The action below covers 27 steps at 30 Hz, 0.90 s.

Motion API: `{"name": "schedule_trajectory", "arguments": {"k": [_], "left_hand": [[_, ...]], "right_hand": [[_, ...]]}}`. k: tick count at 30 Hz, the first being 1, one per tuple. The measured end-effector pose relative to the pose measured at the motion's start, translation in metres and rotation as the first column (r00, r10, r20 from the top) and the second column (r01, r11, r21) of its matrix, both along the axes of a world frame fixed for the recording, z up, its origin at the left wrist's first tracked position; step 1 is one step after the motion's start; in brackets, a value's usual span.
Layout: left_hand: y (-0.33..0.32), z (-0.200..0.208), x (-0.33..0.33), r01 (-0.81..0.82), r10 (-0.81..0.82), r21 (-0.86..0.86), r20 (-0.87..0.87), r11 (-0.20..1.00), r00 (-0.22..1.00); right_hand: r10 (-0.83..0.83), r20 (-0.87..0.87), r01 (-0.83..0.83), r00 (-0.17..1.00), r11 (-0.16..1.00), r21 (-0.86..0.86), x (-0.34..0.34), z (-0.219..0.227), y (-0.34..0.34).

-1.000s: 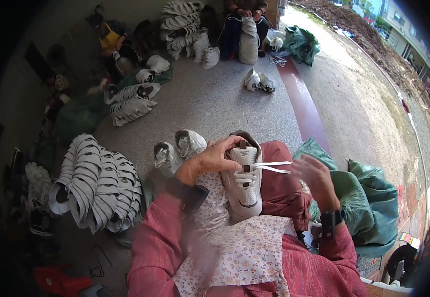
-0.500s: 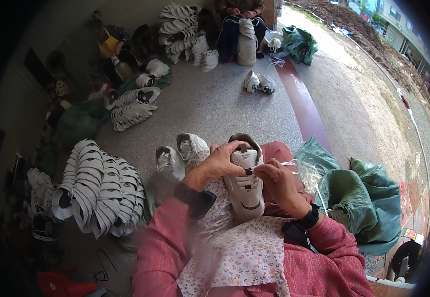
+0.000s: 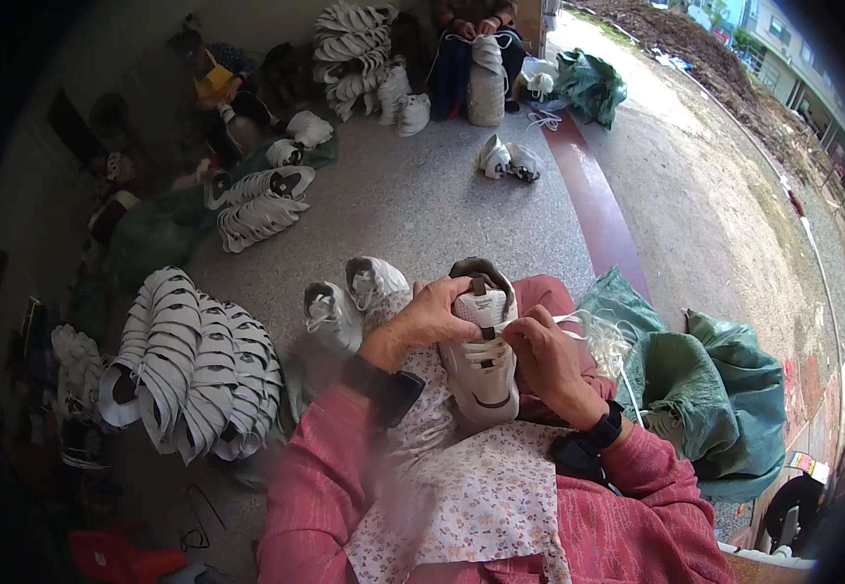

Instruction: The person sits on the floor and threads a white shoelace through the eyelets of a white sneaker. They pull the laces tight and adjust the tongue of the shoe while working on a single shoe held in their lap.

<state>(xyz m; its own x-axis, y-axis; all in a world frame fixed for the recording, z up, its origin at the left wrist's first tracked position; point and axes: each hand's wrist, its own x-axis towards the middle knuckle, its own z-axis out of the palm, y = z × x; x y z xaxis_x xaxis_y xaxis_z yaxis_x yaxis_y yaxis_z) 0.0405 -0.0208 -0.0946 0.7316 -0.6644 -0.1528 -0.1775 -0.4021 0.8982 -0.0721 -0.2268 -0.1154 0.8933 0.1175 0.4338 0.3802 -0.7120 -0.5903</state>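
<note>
A white sneaker with a dark collar lies on my lap, toe toward me, over a flowered cloth. My left hand wraps over its upper left side near the tongue. My right hand pinches a white shoelace at the eyelets on the shoe's right side. Loose lace trails off toward a bundle of white laces by my right knee.
Two white sneakers stand on the concrete floor just ahead of my knees. A fanned stack of white shoes lies at left. Green sacks sit at right. Another person sits far ahead among more shoe piles.
My right hand, which held the lace stretched out to the right, has come in to the sneaker's eyelets. My left hand stays on the shoe.
</note>
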Motion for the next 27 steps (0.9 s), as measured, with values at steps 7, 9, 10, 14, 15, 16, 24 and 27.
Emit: {"name": "schedule_trajectory", "arguments": {"k": [7,9,10,14,15,16,24,27], "left_hand": [[0.003,-0.012,0.004,0.013,-0.014,-0.081,-0.011,0.997,1.000],[0.004,-0.014,0.004,0.013,-0.014,-0.085,-0.017,0.996,1.000],[0.005,-0.014,0.004,0.017,-0.019,-0.093,-0.021,0.996,1.000],[0.004,-0.012,0.003,0.019,-0.026,-0.123,-0.059,0.992,0.998],[0.004,-0.010,0.001,0.016,-0.026,-0.132,-0.075,0.991,0.997],[0.004,-0.007,0.001,0.013,-0.020,-0.117,-0.064,0.993,0.998],[0.003,-0.006,0.000,-0.001,0.001,-0.054,0.001,0.999,1.000],[0.004,-0.009,0.001,-0.003,0.005,-0.033,0.045,0.999,0.999]], "right_hand": [[0.062,0.056,-0.054,0.997,0.990,-0.132,0.008,0.000,0.002],[0.075,0.029,-0.072,0.997,0.992,-0.103,0.009,0.004,-0.001],[0.083,0.015,-0.081,0.996,0.993,-0.087,0.009,0.006,-0.001],[0.037,0.040,-0.030,0.999,0.986,-0.166,0.008,0.003,0.001],[0.047,0.036,-0.041,0.998,0.988,-0.146,0.007,0.005,0.000],[0.057,0.033,-0.053,0.998,0.991,-0.127,0.007,0.007,-0.001],[0.094,0.011,-0.093,0.996,0.994,-0.049,0.006,0.002,-0.006],[0.070,0.030,-0.067,0.997,0.991,-0.114,0.007,0.002,-0.002]]}}
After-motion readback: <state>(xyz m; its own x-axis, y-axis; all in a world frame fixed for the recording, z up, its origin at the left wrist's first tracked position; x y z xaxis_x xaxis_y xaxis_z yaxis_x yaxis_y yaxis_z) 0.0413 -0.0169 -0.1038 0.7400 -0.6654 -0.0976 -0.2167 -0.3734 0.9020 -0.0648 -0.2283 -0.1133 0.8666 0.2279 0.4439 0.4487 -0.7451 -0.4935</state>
